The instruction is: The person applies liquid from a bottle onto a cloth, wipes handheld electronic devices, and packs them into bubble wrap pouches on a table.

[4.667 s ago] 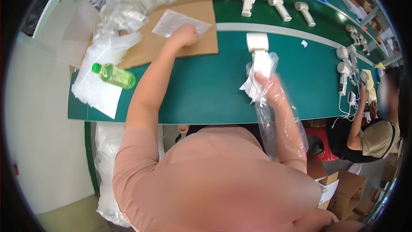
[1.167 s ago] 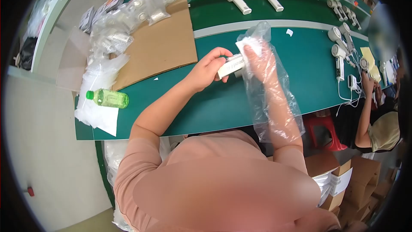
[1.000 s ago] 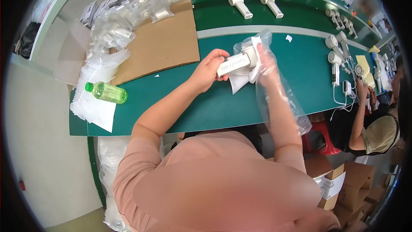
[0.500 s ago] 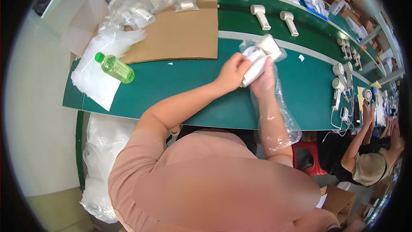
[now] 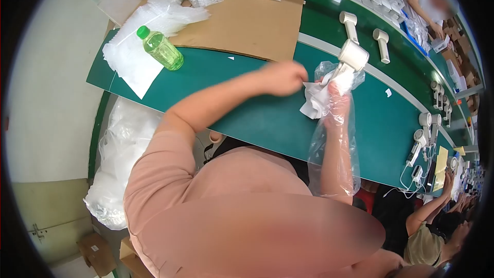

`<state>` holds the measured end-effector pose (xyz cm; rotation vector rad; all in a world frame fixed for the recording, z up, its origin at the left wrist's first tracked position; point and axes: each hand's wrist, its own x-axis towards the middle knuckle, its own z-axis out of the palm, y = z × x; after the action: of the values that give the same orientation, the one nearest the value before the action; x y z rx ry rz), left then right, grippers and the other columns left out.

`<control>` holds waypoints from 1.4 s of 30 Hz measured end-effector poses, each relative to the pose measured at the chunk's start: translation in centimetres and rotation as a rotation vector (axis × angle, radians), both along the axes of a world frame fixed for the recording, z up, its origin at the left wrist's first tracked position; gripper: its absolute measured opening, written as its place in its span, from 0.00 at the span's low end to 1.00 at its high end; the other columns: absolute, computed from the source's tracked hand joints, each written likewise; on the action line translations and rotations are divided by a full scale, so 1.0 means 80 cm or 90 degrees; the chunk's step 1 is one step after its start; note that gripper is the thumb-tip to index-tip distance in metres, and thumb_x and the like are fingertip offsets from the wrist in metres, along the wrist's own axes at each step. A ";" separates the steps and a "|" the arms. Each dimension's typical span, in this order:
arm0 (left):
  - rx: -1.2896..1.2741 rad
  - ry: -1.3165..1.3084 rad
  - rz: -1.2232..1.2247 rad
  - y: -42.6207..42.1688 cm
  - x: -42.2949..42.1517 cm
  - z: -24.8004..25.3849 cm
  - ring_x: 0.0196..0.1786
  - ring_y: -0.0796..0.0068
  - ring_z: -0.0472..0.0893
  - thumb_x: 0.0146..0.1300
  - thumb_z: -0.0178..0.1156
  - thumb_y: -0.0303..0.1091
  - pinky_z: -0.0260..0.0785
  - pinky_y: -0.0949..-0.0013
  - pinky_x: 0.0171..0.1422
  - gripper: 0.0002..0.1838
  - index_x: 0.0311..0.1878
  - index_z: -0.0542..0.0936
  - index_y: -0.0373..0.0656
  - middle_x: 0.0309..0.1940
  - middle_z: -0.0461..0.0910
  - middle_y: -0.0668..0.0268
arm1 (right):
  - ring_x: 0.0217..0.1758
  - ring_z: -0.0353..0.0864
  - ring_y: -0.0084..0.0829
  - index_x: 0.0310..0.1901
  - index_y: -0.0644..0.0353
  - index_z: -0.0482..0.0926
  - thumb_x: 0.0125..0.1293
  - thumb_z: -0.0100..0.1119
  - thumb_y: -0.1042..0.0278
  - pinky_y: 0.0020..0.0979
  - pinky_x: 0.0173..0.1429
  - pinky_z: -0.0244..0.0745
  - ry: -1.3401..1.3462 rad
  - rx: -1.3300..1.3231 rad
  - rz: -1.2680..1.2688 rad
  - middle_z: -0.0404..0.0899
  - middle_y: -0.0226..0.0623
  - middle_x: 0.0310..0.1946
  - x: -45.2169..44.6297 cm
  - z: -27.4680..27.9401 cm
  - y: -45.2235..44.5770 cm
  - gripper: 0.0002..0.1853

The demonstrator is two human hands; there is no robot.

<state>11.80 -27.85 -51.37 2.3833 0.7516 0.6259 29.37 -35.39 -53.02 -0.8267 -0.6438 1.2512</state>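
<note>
A white handheld fan (image 5: 353, 55) stands tilted above the green bench, its round head up and its handle in my right hand (image 5: 337, 104). That hand and forearm are inside a clear plastic bag (image 5: 329, 152). A crumpled white cloth or tissue (image 5: 315, 100) hangs from the handle beside my right fingers. Left of it, my left hand (image 5: 284, 78) is closed and slightly blurred, its fingertips close to the cloth's edge. Whether those fingers pinch anything I cannot make out.
A green-capped bottle (image 5: 163, 51) lies on white sheets (image 5: 135, 69) at left. Behind it is a cardboard sheet (image 5: 247, 25) with bagged items. Two fans (image 5: 382, 46) lie on the far strip; several wired ones (image 5: 419, 141) are at right. Co-workers sit at right and far right.
My left hand has come off the fan and moved left. My right hand has raised the fan more upright, and the white cloth now hangs loose. The view has shifted.
</note>
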 end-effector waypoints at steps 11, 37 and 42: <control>0.447 0.827 0.554 0.181 -0.217 0.025 0.48 0.63 0.76 0.56 0.52 0.35 0.66 0.59 0.48 0.11 0.39 0.82 0.46 0.44 0.78 0.62 | 0.43 0.77 0.38 0.50 0.69 0.68 0.59 0.58 0.66 0.38 0.48 0.76 0.014 -0.047 -0.013 0.75 0.45 0.42 0.018 0.002 0.007 0.20; 0.366 0.412 0.662 0.184 -0.124 0.204 0.44 0.52 0.79 0.56 0.48 0.30 0.71 0.57 0.46 0.12 0.39 0.79 0.41 0.38 0.80 0.52 | 0.35 0.77 0.30 0.47 0.69 0.70 0.59 0.58 0.65 0.30 0.40 0.73 0.013 -0.067 -0.028 0.76 0.41 0.35 0.024 -0.009 0.008 0.19; 0.201 0.237 0.331 0.139 -0.074 0.103 0.38 0.53 0.78 0.59 0.52 0.40 0.69 0.58 0.43 0.13 0.35 0.79 0.40 0.33 0.80 0.52 | 0.33 0.74 0.24 0.47 0.67 0.71 0.61 0.57 0.64 0.27 0.38 0.71 -0.045 -0.043 -0.044 0.75 0.37 0.34 0.018 -0.009 0.003 0.17</control>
<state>5.92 -16.74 -43.14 2.6372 1.5682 0.5331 30.79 -35.12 -53.78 -0.9457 -0.6272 1.1904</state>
